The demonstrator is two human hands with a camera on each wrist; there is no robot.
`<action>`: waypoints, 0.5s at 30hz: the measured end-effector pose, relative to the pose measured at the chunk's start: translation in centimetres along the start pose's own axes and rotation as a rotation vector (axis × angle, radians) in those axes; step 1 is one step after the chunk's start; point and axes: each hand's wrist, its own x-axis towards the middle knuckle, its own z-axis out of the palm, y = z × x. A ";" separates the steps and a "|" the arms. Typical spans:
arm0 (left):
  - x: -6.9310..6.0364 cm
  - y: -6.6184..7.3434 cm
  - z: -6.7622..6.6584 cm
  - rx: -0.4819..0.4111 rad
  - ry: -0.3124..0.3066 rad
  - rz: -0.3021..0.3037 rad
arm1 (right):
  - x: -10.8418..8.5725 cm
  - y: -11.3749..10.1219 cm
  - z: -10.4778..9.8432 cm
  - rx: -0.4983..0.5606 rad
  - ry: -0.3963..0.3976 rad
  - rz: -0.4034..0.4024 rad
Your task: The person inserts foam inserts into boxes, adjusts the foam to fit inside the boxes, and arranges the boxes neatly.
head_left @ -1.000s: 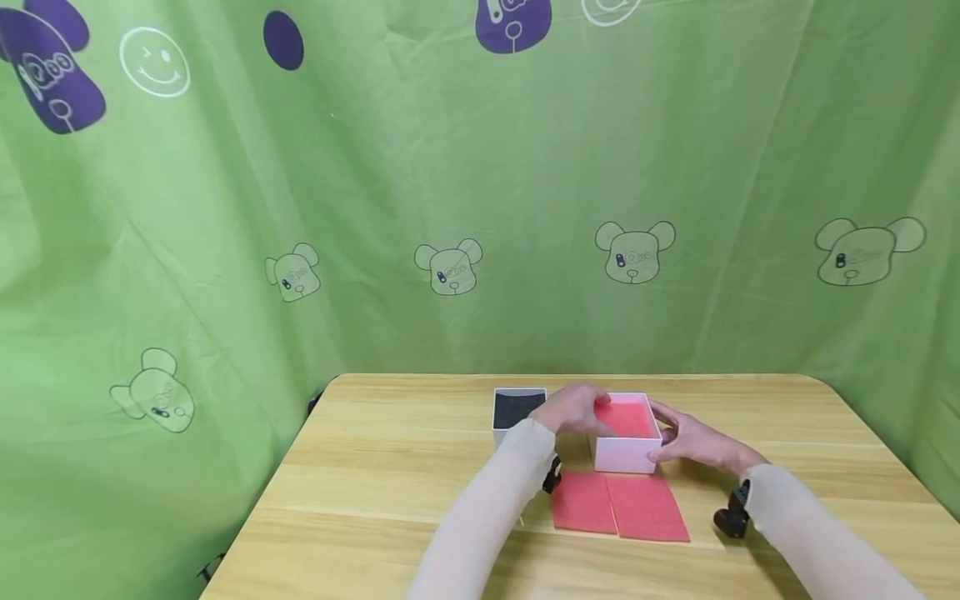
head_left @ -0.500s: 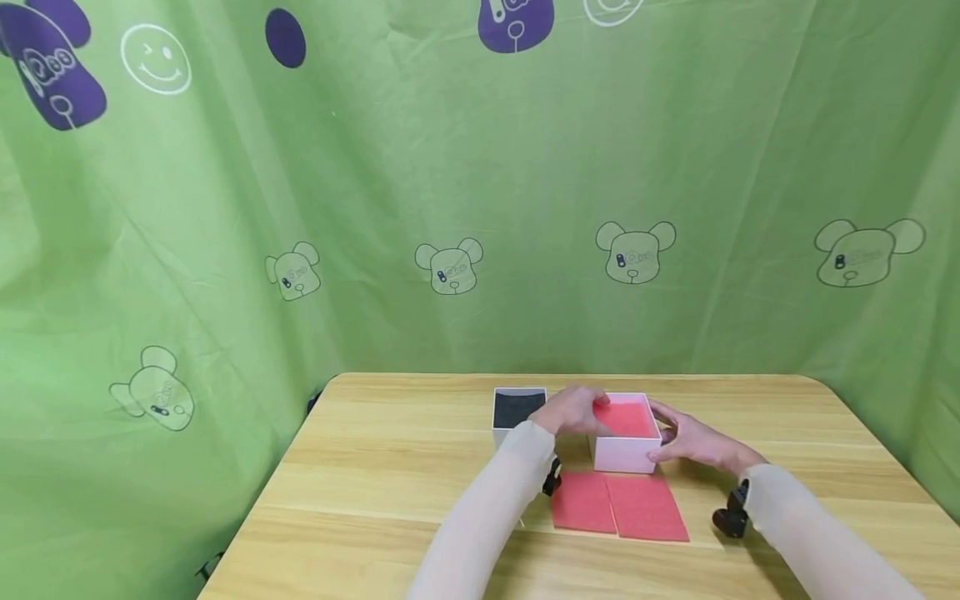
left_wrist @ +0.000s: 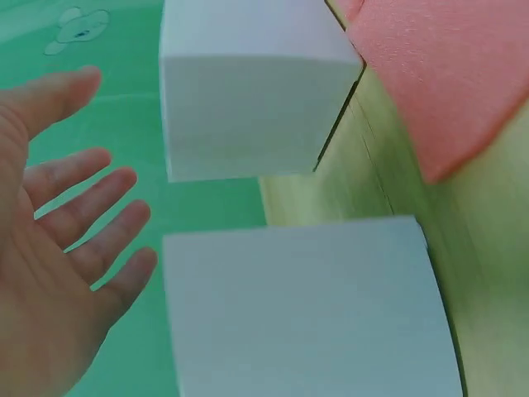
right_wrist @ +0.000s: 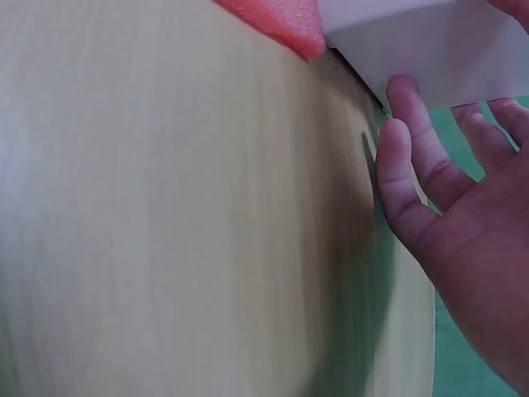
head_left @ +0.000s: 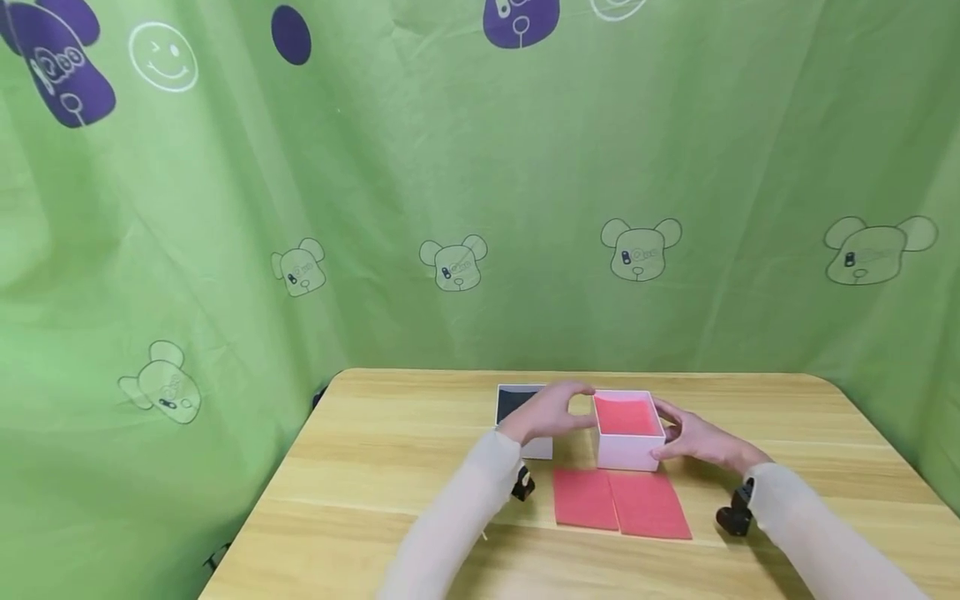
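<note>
On the wooden table stands a white open-topped box (head_left: 628,452) with a red foam sheet (head_left: 626,415) inside. My right hand (head_left: 693,439) holds this box at its right side, thumb at the front corner; in the right wrist view, fingertips (right_wrist: 403,93) touch its white wall. My left hand (head_left: 551,411) hovers over the gap left of it, fingers spread and holding nothing. In the left wrist view the left palm (left_wrist: 50,273) is bare, apart from both boxes. A second white box (head_left: 538,448) with a black sheet (head_left: 513,402) in it is partly hidden behind the left hand.
Two red foam sheets (head_left: 648,506) lie flat side by side in front of the box with the red sheet. The wooden table (head_left: 360,500) ends at a green curtain (head_left: 525,317) behind. Black cameras (head_left: 735,510) are strapped at both wrists.
My left hand has let go of the red sheet in the box and drawn back left, out of it. The right hand has stayed at the box's right side.
</note>
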 end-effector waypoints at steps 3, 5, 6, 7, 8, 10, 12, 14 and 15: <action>-1.5 -0.2 -0.6 -0.011 0.009 0.024 | 0.0 -0.1 0.0 -0.012 0.002 0.004; -2.4 -0.3 -0.8 -0.019 0.005 0.034 | -0.1 -0.2 0.0 -0.022 0.001 0.002; -2.7 -0.3 -0.9 -0.016 0.001 0.040 | -0.1 -0.3 0.0 -0.031 0.002 0.005; -3.1 -0.3 -1.0 -0.012 -0.002 0.048 | -0.1 -0.4 0.1 -0.035 0.003 0.002; -3.5 -0.4 -1.0 0.004 -0.009 0.060 | -0.2 -0.5 0.1 -0.037 0.004 0.001; -4.1 -0.3 -1.0 0.018 -0.028 0.080 | -0.2 -0.7 0.1 -0.044 0.002 0.000; -4.8 -0.2 -0.9 0.031 -0.054 0.104 | -0.3 -0.8 0.1 -0.046 0.003 0.000; -5.4 -0.2 -0.7 0.032 -0.091 0.114 | -0.3 -1.0 0.2 -0.048 0.005 0.002; -5.7 -0.2 -0.5 0.030 -0.111 0.114 | -0.2 -1.0 0.2 -0.051 0.004 0.001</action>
